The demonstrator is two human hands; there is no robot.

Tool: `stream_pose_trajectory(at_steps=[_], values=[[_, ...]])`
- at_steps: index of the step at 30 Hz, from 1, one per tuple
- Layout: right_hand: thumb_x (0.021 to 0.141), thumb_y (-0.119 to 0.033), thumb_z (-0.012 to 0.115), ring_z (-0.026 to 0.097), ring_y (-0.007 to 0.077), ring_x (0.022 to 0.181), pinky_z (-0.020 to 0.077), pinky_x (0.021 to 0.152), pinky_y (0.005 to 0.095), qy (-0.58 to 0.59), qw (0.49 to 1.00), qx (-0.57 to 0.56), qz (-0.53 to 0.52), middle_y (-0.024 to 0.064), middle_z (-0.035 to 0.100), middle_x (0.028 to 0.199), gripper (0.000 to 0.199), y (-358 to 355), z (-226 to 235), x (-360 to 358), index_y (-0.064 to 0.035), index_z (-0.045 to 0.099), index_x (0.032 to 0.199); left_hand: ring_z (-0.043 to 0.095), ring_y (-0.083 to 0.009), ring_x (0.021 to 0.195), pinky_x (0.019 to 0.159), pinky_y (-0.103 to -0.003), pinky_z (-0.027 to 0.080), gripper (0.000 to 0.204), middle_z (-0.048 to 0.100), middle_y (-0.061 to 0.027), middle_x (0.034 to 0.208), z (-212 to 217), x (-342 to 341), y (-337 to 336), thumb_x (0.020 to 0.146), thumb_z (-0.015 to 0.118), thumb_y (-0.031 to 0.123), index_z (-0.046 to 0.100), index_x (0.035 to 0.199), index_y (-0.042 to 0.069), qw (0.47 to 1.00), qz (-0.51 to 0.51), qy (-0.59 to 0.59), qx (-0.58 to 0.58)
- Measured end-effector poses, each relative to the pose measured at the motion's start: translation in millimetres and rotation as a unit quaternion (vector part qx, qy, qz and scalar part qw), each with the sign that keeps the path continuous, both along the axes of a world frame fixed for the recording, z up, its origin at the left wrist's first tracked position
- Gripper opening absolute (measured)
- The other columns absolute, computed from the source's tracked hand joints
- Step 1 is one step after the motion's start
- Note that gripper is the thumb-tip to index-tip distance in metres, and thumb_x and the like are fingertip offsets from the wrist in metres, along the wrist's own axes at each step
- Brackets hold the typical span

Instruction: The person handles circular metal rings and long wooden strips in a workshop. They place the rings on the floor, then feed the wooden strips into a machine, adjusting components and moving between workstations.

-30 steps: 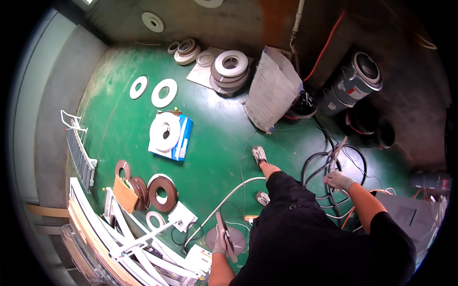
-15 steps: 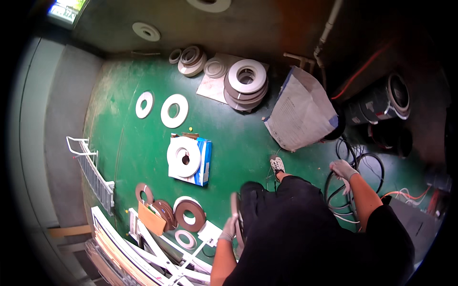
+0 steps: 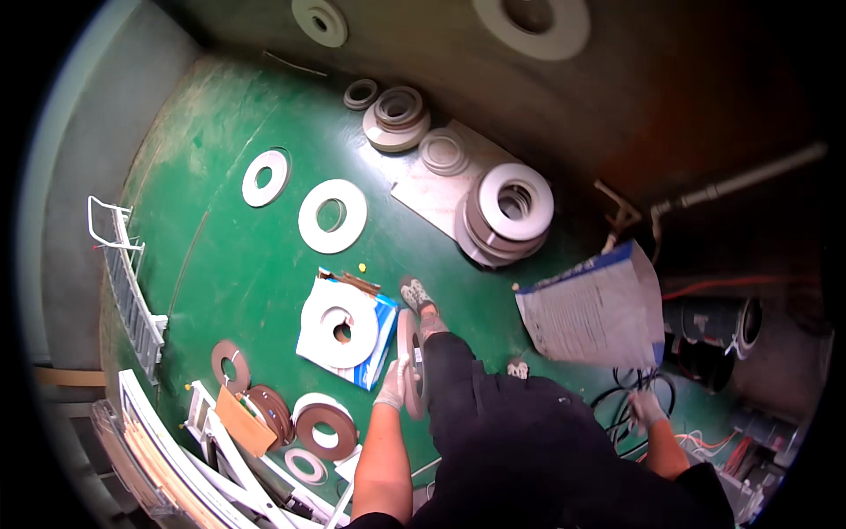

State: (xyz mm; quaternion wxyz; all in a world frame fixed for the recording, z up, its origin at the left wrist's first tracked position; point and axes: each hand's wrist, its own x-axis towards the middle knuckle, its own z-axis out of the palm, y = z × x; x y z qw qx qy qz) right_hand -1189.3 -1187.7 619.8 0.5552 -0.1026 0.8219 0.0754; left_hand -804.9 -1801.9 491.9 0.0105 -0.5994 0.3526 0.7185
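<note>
Green painted floor (image 3: 198, 264) fills a workshop, seen from above, with a dark wall (image 3: 652, 97) along the top. Gloved fingers of the left hand (image 3: 392, 382) close around one side of a flat, grey-brown ring-shaped roll of banding (image 3: 408, 357), which stands on edge beside the person's dark-trousered leg. That roll appears to be lifted clear of the floor and not yet set down. Low at right, the gloved right hand (image 3: 648, 410) is nearest some loops of black hose (image 3: 641, 381); whether its fingers hold anything, I cannot tell.

Just left of the held roll, a wide white ring roll (image 3: 361, 344) lies on a blue-and-white flat package (image 3: 381, 357). Two more white rolls (image 3: 310, 216) lie singly on the floor beyond. Farther out, a white-and-brown stack of rolls (image 3: 489, 212) sits on a pale board (image 3: 419, 201). At lower left, brown rolls (image 3: 345, 426) gather near white metal framing (image 3: 202, 429). So one roll is in hand, with many others lying or stacked around.
</note>
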Motion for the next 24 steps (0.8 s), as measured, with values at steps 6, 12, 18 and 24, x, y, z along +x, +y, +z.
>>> stream_pose_trajectory(at_steps=[6, 12, 18, 24], values=[[0.103, -0.015, 0.058, 0.068, 0.0184, 0.061, 0.0575, 0.062, 0.0396, -0.032, 0.983, -0.095, -0.153, 0.0041, 0.069, 0.075, 0.019, -203, 58, 33, -0.0067, 0.074, 0.099, 0.06, -0.0192, 0.063, 0.065, -0.036, 0.051, 0.045, 0.061, -0.0044, 0.074, -37, -56, -176, 0.101, 0.063, 0.048, 0.066, 0.09, 0.005, 0.989, -0.131, -0.046, -0.046], [0.109, -0.026, 0.067, 0.061, 0.0099, 0.065, 0.0513, 0.062, 0.0278, 0.006, 0.941, -0.259, -0.219, -0.0001, 0.065, 0.077, 0.026, -518, 124, -52, -0.002, 0.07, 0.102, 0.053, -0.0152, 0.06, 0.058, -0.035, 0.043, 0.035, 0.053, -0.0011, 0.068, -30, -64, -335, 0.099, 0.068, 0.042, 0.063, 0.097, 0.007, 0.979, -0.159, -0.061, -0.114], [0.107, -0.03, 0.069, 0.063, 0.0111, 0.065, 0.0527, 0.062, 0.027, -0.096, 0.917, -0.178, -0.343, 0.0008, 0.066, 0.078, 0.026, -649, 26, -95, -0.005, 0.071, 0.103, 0.053, -0.0128, 0.063, 0.057, -0.032, 0.043, 0.028, 0.054, 0.0, 0.075, -41, -89, -478, 0.102, 0.069, 0.032, 0.063, 0.112, 0.006, 0.995, -0.069, -0.02, -0.065], [0.098, -0.023, 0.067, 0.074, 0.0286, 0.084, 0.0598, 0.077, 0.0396, -0.12, 0.967, -0.225, -0.005, 0.0098, 0.076, 0.094, 0.017, -776, -95, -78, -0.0109, 0.076, 0.108, 0.062, -0.0179, 0.072, 0.066, -0.036, 0.055, 0.04, 0.064, -0.0069, 0.088, -160, -90, -591, 0.108, 0.061, 0.043, 0.061, 0.11, 0.003, 0.989, -0.034, -0.054, -0.134]])
